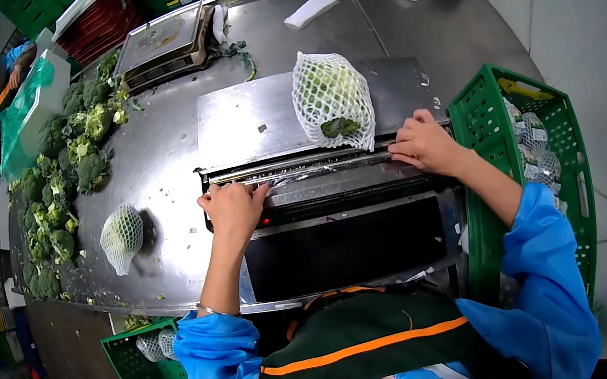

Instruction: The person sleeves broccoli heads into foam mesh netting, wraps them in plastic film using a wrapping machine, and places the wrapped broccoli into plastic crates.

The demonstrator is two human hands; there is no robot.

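My left hand (235, 208) is closed at the left end of the wrapping machine's roller slot (283, 167), fingers curled down at its edge. At the right end, my right hand (429, 143) is closed too, fingertips pinched together. Clear plastic film (317, 174) glints between the two hands and seems to be held at both ends; its edges are hard to make out. Just beyond the slot, a broccoli in a white foam net (332, 95) lies on the steel plate (243, 123), touched by neither hand.
Loose broccoli heads (50, 202) pile along the left edge. Nearer, a second netted head (122, 236) lies on the steel table. A weighing scale (163, 39) stands at the back. Green crates (472, 111) with wrapped heads flank me. Another person (7, 75) is at far left.
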